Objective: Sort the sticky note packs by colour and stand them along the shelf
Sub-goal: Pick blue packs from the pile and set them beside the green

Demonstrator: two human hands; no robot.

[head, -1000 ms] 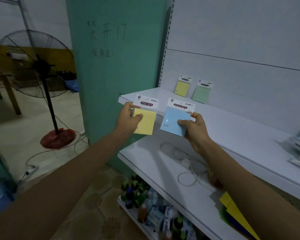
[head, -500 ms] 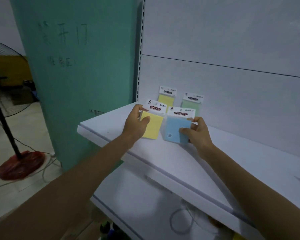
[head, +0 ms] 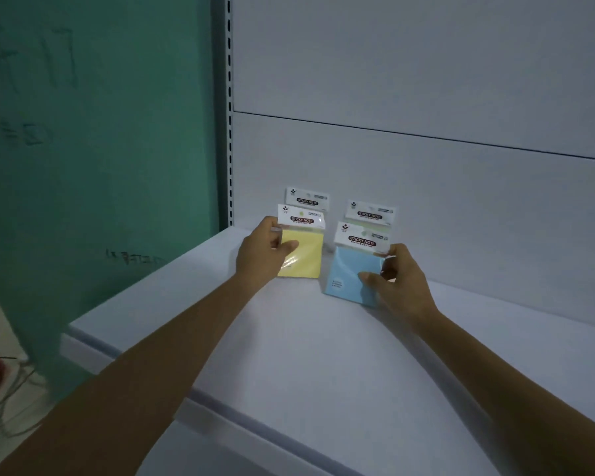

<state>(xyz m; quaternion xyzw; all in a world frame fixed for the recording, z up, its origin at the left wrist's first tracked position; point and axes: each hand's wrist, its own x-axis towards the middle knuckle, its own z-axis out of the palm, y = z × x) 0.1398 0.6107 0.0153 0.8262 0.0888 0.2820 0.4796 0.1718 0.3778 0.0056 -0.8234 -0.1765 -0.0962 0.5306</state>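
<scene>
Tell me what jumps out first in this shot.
Two hands at mid-frame each hold a sticky note pack on the white shelf: the left hand a yellow pack, the right hand a blue pack. Two more packs stand behind them against the back panel.

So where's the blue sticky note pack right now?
The blue pack is in the right hand, its bottom edge down at the white shelf. It sits right of the yellow pack and in front of another pack standing against the back wall.

Yellow pack [head: 303, 250] and blue pack [head: 352, 273] upright on shelf [head: 289, 338].
</scene>
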